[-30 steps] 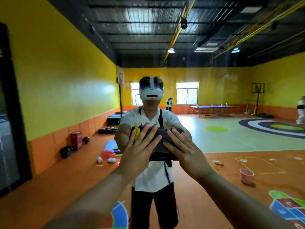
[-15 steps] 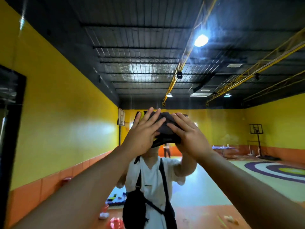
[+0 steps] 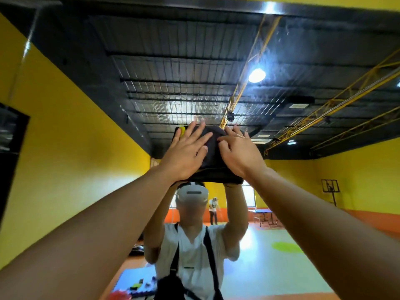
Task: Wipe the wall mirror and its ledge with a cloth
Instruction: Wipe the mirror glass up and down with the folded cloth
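Observation:
I face the wall mirror [image 3: 303,61], which fills almost the whole view and reflects me and the hall behind. A dark grey cloth [image 3: 213,156] with a yellow patch at its upper left corner lies flat against the glass, above my reflected head. My left hand [image 3: 186,152] presses on the cloth's left half with straight, spread fingers. On the right half, my right hand [image 3: 240,154] presses with its fingers slightly bent. Both arms reach up and forward. The ledge is out of view.
A black frame [image 3: 10,161] stands at the far left. A strip of yellow wall [image 3: 324,0] shows above the mirror's top edge. The reflection shows a dark ceiling with lamps, yellow walls, an orange floor, a distant person and a blue table.
Both hands have slid the cloth up the glass, from chest height of my reflection to above its head. My view has tilted upward with them.

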Demonstrator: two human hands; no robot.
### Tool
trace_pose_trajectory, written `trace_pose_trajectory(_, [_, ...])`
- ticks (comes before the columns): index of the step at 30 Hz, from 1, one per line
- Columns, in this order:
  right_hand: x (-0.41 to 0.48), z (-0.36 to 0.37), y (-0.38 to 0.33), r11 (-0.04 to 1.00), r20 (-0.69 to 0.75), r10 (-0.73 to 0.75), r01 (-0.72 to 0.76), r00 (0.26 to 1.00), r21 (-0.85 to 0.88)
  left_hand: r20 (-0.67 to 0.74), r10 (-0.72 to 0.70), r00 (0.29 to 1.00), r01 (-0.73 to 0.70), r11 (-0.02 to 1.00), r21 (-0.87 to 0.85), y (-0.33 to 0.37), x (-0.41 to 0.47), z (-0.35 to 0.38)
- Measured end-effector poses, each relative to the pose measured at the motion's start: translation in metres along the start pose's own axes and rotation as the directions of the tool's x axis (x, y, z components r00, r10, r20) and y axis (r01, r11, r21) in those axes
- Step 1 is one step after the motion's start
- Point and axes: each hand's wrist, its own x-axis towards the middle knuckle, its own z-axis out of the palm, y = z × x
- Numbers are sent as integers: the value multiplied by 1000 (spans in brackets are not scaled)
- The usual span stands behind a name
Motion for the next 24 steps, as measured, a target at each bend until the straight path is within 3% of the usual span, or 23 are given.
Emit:
trace_pose_trajectory(3, [-4, 35, -15, 997, -169, 39, -49, 985, -59, -177, -52, 983, 75, 989, 130, 5, -13, 25])
trace_pose_trajectory(8, [-10, 64, -2, 972, -279, -65, -2, 958, -233, -346, -113, 931, 202, 951, 233, 11, -13, 50])
trace_pose_trajectory(15, [-11, 55, 41, 942, -319, -204, 96, 926, -323, -362, -79, 929, 193, 937, 290, 30, 2, 63])
trace_pose_trajectory(24, [-15, 15, 124, 933, -312, -199, 82, 929, -351, -331, -56, 942, 166, 934, 315, 99, 46, 86])
